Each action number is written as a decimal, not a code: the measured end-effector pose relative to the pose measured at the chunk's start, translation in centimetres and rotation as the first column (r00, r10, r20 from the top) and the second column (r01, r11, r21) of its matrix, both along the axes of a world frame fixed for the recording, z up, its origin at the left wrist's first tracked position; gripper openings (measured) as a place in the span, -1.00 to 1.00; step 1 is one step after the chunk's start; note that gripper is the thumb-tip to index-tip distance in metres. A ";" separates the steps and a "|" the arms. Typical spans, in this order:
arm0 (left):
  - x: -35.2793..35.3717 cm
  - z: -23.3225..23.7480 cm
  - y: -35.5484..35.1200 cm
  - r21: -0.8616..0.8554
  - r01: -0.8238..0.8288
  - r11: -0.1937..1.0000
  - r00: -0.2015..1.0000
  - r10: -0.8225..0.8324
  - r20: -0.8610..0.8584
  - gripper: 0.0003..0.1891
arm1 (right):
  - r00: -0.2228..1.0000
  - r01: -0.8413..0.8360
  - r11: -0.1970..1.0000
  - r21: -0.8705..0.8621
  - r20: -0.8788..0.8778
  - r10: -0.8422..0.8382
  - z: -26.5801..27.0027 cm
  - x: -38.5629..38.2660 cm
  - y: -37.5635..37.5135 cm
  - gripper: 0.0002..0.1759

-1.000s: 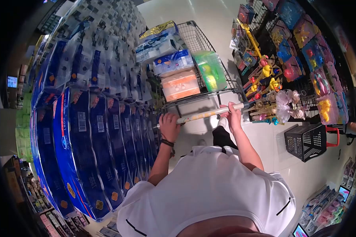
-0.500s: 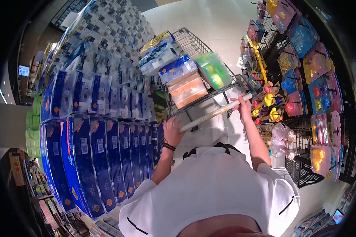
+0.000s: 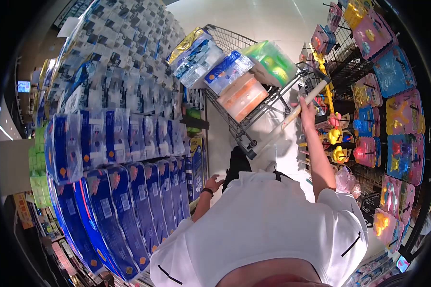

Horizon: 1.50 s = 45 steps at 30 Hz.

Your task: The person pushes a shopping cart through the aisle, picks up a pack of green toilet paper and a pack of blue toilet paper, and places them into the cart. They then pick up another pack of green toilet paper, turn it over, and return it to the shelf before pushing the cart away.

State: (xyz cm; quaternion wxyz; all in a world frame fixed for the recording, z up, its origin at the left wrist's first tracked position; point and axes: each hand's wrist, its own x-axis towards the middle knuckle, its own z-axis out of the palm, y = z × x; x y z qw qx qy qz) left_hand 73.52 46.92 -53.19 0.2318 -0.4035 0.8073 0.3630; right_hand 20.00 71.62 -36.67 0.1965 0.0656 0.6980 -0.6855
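Stacked packs: the blue-wrapped wall (image 3: 139, 191) stood along the left side of the aisle.
Cart: the wire shopping cart (image 3: 232, 34) sat slantwise ahead of the person, between that wall and the toy rack (image 3: 364, 119); judging by its frame, it was stiff, bulky and easier to roll than lift.
Load: the orange-and-white pack (image 3: 244, 98), blue-and-white pack (image 3: 229, 71) and green pack (image 3: 273, 64) looked light, soft and slippery in their plastic.
Handle: the pale bar (image 3: 289, 117) offered the surest hold, one hand near each end.
Right hand (image 3: 309, 115): it gripped the bar, though the thumb was perhaps hidden.
Left hand (image 3: 214, 183): it was off the bar, empty, fingers loosely bent, near the blue packs.
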 end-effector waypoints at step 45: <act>-20.1 -7.8 -17.1 0.881 -0.468 0.072 0.764 0.533 0.363 -0.84 | 0.941 0.261 0.943 0.208 0.164 -0.297 -0.4 -9.2 -7.0 -0.61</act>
